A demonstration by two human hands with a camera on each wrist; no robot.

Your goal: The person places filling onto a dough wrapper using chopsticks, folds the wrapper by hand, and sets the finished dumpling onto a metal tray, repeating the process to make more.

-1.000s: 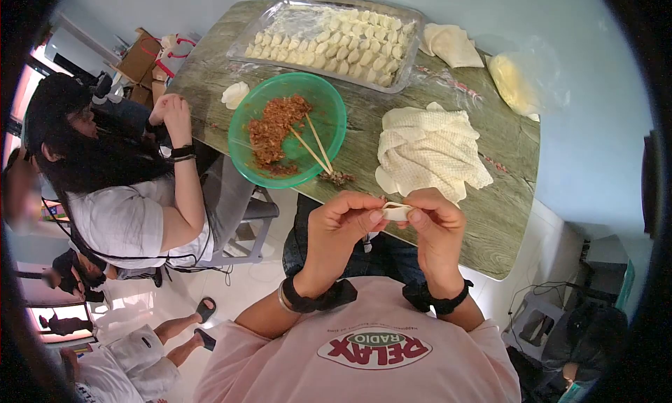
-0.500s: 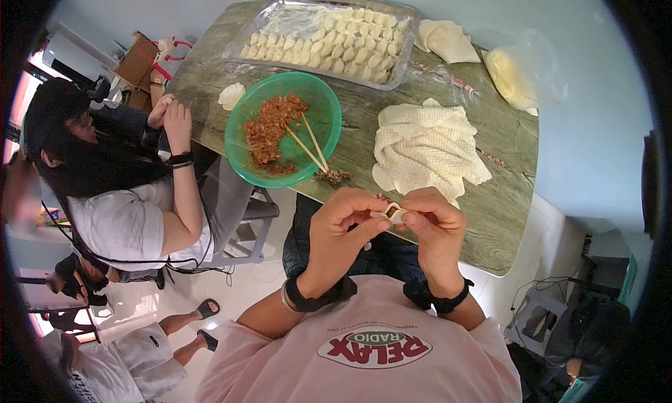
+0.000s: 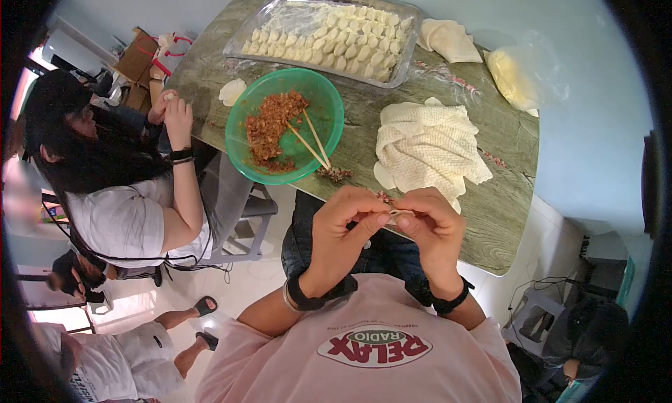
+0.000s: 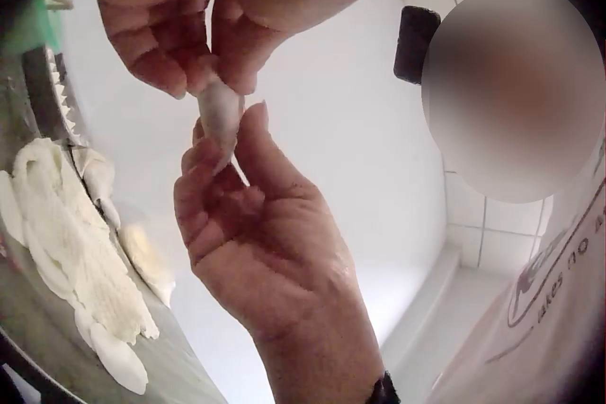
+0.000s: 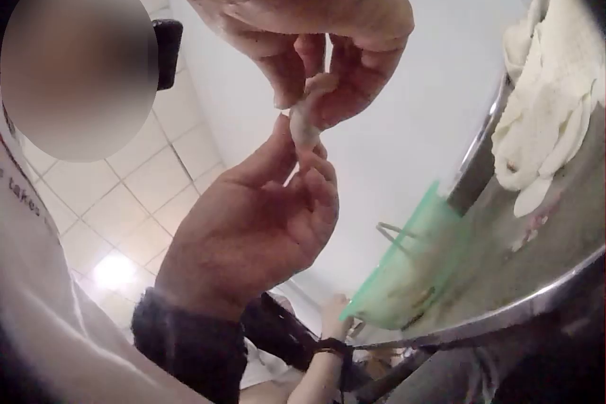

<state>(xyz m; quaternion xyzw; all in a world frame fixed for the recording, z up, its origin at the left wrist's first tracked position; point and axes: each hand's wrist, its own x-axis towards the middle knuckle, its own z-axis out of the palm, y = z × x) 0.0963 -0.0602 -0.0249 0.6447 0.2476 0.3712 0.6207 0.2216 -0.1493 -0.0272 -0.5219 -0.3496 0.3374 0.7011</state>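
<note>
A small folded dumpling [image 3: 400, 214] is held between both hands above the table's near edge. The left hand [image 3: 341, 229] pinches its left end with thumb and fingers; the right hand [image 3: 435, 231] pinches the other end. Seen from the left wrist, the pale dumpling [image 4: 222, 115] hangs between the left hand [image 4: 204, 11] above and the right hand [image 4: 275, 252] below. From the right wrist, the dough [image 5: 305, 125] looks closed where visible, with the right hand [image 5: 303, 11] on top and the left hand [image 5: 248, 224] beneath. Fingers cover both ends.
A green bowl [image 3: 240, 147] of meat filling with chopsticks stands left of a white cloth [image 3: 430, 145] over wrappers. A metal tray [image 3: 234, 51] of dumplings lies behind. A plastic bag [image 3: 514, 77] is at the right. Another person [image 3: 133, 214] sits at the left.
The dough between the hands showed an open gap with filling half a second ago; its edges are now pressed together. The fingers have closed in around it, and both hands stay nearly in place.
</note>
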